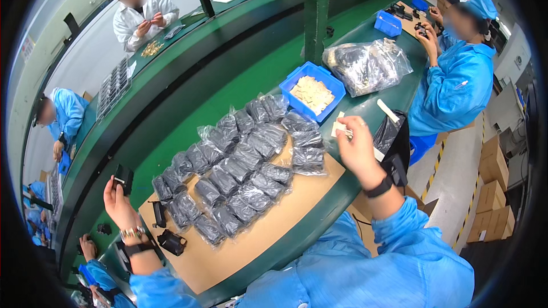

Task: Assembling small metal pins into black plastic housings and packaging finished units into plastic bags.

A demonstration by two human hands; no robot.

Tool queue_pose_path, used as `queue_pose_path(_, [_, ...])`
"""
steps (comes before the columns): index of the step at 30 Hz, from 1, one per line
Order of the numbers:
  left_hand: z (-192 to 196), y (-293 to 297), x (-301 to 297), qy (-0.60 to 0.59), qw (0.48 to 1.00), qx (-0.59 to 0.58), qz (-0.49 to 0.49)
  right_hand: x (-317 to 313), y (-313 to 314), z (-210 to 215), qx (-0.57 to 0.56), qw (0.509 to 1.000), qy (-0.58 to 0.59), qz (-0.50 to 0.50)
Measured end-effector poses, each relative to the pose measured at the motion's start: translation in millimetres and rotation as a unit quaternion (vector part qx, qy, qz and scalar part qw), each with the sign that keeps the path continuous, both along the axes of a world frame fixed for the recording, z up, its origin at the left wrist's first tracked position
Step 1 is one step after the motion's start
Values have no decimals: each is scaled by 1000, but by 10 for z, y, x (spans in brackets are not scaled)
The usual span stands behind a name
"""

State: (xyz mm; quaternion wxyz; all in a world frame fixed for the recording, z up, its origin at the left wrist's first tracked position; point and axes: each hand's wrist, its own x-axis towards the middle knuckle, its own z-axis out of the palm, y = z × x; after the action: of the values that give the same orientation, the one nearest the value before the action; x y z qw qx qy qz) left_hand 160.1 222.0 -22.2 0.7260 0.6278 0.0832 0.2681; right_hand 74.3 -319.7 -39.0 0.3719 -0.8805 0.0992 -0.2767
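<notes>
L hand (120,208) is pinching a black plastic housing (123,178) at its fingertips, just off the cardboard sheet's (268,234) L edge. Two loose black parts, one slim (158,214), one blocky (171,242), are lying nr that edge. Clear-bagged black packs (234,174) are crowding most of the sheet b/w both hands. Blue bin (327,78) w/ cream pieces is sitting beyond the sheet's far R side, nr a green post (315,17). R hand (358,147) is pinching small cream pieces (341,127) nr the sheet's R corner. Big clear bag (368,65) is taking up bench (319,217) space past the bin; black bag (389,136) is lying nr bench's R edge. Farther R, a co-worker (459,82) is handling a dark part.
</notes>
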Motion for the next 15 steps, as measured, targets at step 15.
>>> queue_pose_path(15, [643,-2057,-979,-50,851,492,-179,451,-785,-73,-15,960,279,30])
